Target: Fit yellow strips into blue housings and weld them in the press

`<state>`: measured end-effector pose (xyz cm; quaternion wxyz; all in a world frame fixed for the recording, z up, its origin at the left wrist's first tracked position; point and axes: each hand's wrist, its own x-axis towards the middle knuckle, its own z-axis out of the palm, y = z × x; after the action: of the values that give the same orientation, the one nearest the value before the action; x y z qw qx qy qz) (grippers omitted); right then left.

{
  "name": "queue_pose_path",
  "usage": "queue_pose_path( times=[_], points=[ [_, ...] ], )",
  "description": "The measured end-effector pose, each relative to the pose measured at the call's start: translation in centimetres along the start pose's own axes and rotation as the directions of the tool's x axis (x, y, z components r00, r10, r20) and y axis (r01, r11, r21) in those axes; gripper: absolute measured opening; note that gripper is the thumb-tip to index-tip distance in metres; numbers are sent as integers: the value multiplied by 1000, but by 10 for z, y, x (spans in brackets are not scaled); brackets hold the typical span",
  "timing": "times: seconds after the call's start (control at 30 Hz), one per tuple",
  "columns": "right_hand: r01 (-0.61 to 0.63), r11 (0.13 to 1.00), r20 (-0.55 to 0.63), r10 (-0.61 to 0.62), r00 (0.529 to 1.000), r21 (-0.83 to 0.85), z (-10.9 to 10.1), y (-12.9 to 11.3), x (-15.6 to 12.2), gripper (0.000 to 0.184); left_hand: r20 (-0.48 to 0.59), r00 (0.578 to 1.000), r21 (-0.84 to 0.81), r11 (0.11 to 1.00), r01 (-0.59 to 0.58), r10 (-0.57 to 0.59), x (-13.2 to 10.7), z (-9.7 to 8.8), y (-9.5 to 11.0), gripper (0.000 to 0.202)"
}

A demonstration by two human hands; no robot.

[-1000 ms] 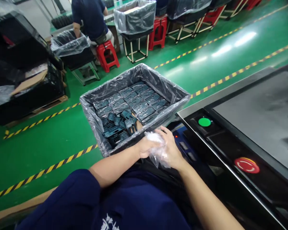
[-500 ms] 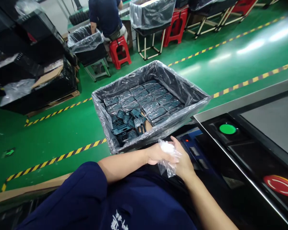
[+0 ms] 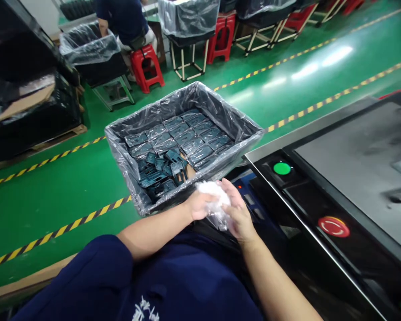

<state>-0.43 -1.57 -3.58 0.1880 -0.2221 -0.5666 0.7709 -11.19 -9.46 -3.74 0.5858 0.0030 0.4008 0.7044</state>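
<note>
My left hand and my right hand meet in front of my body, just past the near rim of a black bin. Between them is a crumpled plastic bag, white on top and clear below. The fingers of both hands close around it; whether anything is inside the bag cannot be made out. Clear film lines the bin. Rows of dark flat parts in clear wrapping fill most of its floor, and loose dark plastic parts lie heaped in the near left corner.
To my right stands a machine with a metal bed, a green button and a red emergency stop. A co-worker sits on a red stool beyond. Lined bins and yellow-black floor tape surround the area.
The view has turned right, so the bin and hands sit further left in it. Both hands still hold the bag, which now shows more of its white part, bunched upward.
</note>
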Motion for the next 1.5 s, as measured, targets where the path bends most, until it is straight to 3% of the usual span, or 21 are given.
queue_pose_path(
  times=[0.13,0.2,0.27,0.33,0.4,0.47,0.53,0.6,0.77,0.83,0.87,0.93,1.0,1.07,1.17,1.27,1.37,1.5],
  points=[
    [-75,980,-138,102,985,185,19,-5,-5,89,-54,984,61,984,-169,172,3,5,0,43],
    [-114,971,-157,149,976,210,28,-7,-4,101,-84,935,265,912,-312,344,2,8,-3,42],
    [-157,966,-165,192,967,207,33,-9,-1,108,-12,849,583,694,-423,528,0,10,-5,37],
    [-196,956,-166,235,958,219,35,-12,4,108,144,783,795,401,-455,605,-1,9,-4,29],
    [-238,939,-157,281,947,248,33,-15,10,103,265,753,845,230,-482,603,-1,5,-3,27],
    [-276,930,-154,318,935,243,30,-17,15,95,356,720,840,135,-526,595,0,0,-2,36],
    [-309,930,-161,342,926,200,27,-18,20,85,414,709,828,88,-554,571,0,-6,-1,51],
    [-316,936,-173,341,924,157,24,-19,26,75,436,734,825,95,-557,521,-2,-11,3,65],
    [-254,967,-195,253,947,22,20,-22,50,60,440,810,783,275,-557,388,-2,-17,32,101],
    [-183,974,-251,146,957,-133,18,-25,67,56,398,841,767,369,-524,366,7,-26,52,114],
    [-136,958,-272,64,960,-254,17,-27,77,53,350,856,775,396,-492,379,15,-33,63,112],
    [-24,844,-263,-139,955,-536,15,-32,100,44,187,870,847,373,-378,456,35,-54,87,88],
    [86,631,-161,-324,932,-771,15,-36,123,37,-34,828,975,202,-96,560,57,-82,111,57],
    [143,400,-33,-402,915,-905,16,-36,144,36,-158,830,969,-77,234,535,76,-112,132,47],
    [105,134,60,-304,951,-985,19,-26,169,38,-243,823,909,-177,378,513,96,-150,154,53],
    [60,-26,63,-162,985,-998,18,-7,181,40,-279,823,875,-223,431,495,111,-173,165,58],
    [39,-74,48,-123,991,-996,14,7,185,37,-295,836,846,-281,454,463,125,-186,172,67],
    [22,-56,27,-93,995,-998,11,10,188,36,-356,845,804,-330,495,400,140,-194,176,79]
  ],
)
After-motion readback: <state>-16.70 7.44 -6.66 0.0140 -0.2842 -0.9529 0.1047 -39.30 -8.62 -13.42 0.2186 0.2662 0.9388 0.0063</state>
